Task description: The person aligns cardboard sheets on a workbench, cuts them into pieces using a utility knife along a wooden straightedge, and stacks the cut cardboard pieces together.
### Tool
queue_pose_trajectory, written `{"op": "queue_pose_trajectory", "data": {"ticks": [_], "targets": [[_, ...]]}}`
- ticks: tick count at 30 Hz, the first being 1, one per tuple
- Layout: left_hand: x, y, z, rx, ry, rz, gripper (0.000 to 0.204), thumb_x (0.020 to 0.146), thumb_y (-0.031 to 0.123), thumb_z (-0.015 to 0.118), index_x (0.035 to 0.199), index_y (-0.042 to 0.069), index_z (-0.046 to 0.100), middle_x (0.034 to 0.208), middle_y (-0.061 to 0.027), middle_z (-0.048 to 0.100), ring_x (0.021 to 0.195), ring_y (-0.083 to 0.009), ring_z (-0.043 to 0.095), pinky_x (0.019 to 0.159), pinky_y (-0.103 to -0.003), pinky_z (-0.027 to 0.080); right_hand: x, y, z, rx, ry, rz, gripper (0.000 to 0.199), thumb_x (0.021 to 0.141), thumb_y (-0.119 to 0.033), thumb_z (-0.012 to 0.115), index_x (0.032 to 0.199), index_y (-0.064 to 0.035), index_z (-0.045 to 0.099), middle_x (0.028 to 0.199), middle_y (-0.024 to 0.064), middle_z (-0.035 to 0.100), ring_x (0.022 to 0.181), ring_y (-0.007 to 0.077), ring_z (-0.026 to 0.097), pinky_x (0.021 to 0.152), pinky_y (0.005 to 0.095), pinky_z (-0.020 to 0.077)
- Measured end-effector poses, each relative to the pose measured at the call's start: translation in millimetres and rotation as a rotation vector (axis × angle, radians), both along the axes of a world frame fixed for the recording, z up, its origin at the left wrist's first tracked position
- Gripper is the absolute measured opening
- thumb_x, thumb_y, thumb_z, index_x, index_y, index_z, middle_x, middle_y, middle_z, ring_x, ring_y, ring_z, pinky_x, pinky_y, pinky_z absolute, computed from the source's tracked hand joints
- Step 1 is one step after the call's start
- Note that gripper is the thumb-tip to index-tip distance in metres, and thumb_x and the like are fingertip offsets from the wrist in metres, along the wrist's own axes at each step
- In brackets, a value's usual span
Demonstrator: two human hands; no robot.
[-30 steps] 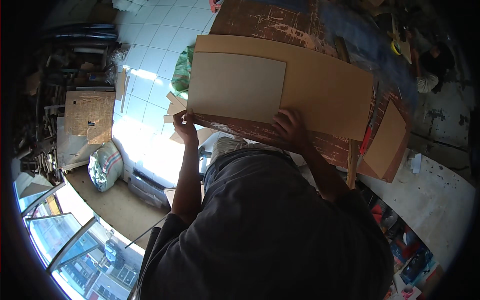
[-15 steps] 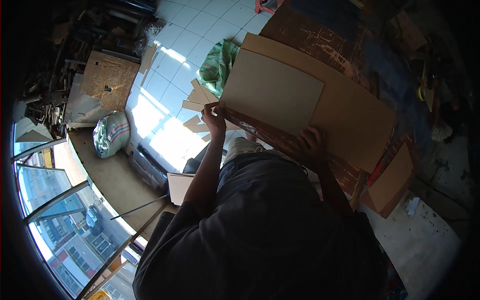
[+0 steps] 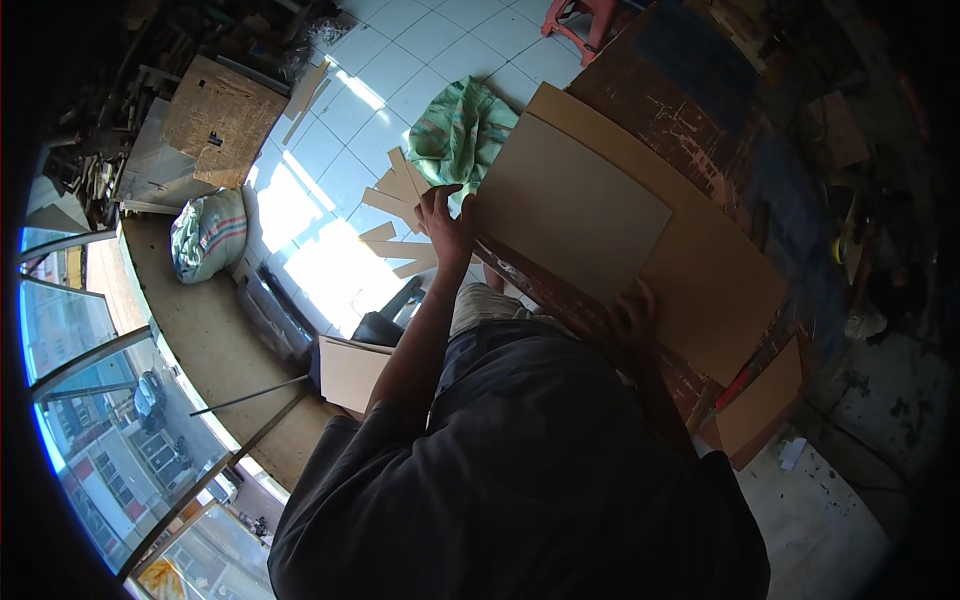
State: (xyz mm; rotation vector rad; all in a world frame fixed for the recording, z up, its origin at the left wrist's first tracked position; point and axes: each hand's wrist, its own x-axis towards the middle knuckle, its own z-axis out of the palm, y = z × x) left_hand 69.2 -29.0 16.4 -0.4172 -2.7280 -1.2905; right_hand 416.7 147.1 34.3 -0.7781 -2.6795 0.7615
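A flat grey-beige board lies on a larger brown board on top of a worn brown table. My left hand is raised beside the grey board's left corner, its fingers curved and apart, the thumb close to that corner. Whether the thumb touches the board I cannot tell. My right hand rests at the near right part of the grey board, fingers spread over its edge and the brown board; part of this hand is in shadow.
A green sack and several cut strips lie on the tiled floor beyond my left hand. A red stool stands at the far side. Left are a stuffed white sack and a window. A brown panel leans at the table's right end.
My left fingers have come away from the grey board's corner and spread. The right hand stays by the board's near edge. The whole view has turned slightly.
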Motion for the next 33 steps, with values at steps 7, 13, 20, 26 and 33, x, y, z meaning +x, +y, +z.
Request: {"op": "queue_pose_trajectory", "data": {"ticks": [7, 13, 20, 26, 33], "targets": [[-49.3, 71.6, 4.7, -0.057, -0.064, -0.209, 0.027, 0.085, 0.026, 0.074, 0.112, 0.021, 0.075, 0.098, -0.0048, 0.067, 0.101, -0.0245, 0.062, 0.094, -0.044, 0.041, -6.5, 12.6, 3.1, 0.014, -0.016, 0.067, 0.036, 0.086, -0.032, 0.075, 0.111, -0.0072, 0.067, 0.158, 0.0230, 0.034, 0.135, 0.0433, 0.040, 0.111, 0.0573, 0.0305], [-63.2, 87.0, -25.0, 0.117, -0.170, -0.274, 0.025, 0.083, 0.028, 0.075, 0.107, 0.021, 0.077, 0.088, -0.0020, 0.068, 0.086, -0.0232, 0.065, 0.080, -0.043, 0.043, -8.5, 13.9, 5.5, 0.023, -0.048, 0.103, 0.037, 0.088, -0.028, 0.072, 0.116, -0.0059, 0.061, 0.160, 0.0256, 0.030, 0.145, 0.0425, 0.033, 0.114, 0.0558, 0.0260], [-57.5, 88.6, -20.7, 0.139, -0.097, -0.284, 0.023, 0.086, 0.017, 0.071, 0.109, 0.016, 0.077, 0.088, -0.0065, 0.068, 0.075, -0.0262, 0.066, 0.071, -0.041, 0.051, -4.1, 14.9, 2.3, -0.073, -0.019, 0.059, 0.037, 0.086, -0.027, 0.074, 0.115, -0.0055, 0.063, 0.158, 0.0240, 0.033, 0.141, 0.0421, 0.036, 0.114, 0.0574, 0.0255], [-66.0, 88.1, -18.6, 0.228, -0.202, -0.399, 0.027, 0.089, 0.013, 0.068, 0.116, 0.011, 0.074, 0.092, -0.0107, 0.069, 0.074, -0.0237, 0.067, 0.067, -0.036, 0.052, 0.3, 15.4, 5.7, -0.037, -0.087, 0.074, 0.049, 0.086, -0.025, 0.072, 0.129, -0.0058, 0.057, 0.157, 0.0231, 0.035, 0.140, 0.0418, 0.038, 0.114, 0.0566, 0.0278], [-71.2, 83.9, -23.4, 0.233, -0.187, -0.455, 0.027, 0.094, 0.018, 0.066, 0.118, 0.009, 0.073, 0.099, -0.0132, 0.074, 0.074, -0.0205, 0.065, 0.070, -0.034, 0.052, 9.2, 0.2, -9.2, 0.193, -0.150, 0.134, 0.056, 0.087, -0.025, 0.070, 0.138, -0.0079, 0.054, 0.156, 0.0158, 0.039, 0.134, 0.0357, 0.044, 0.113, 0.0509, 0.0320]]}}
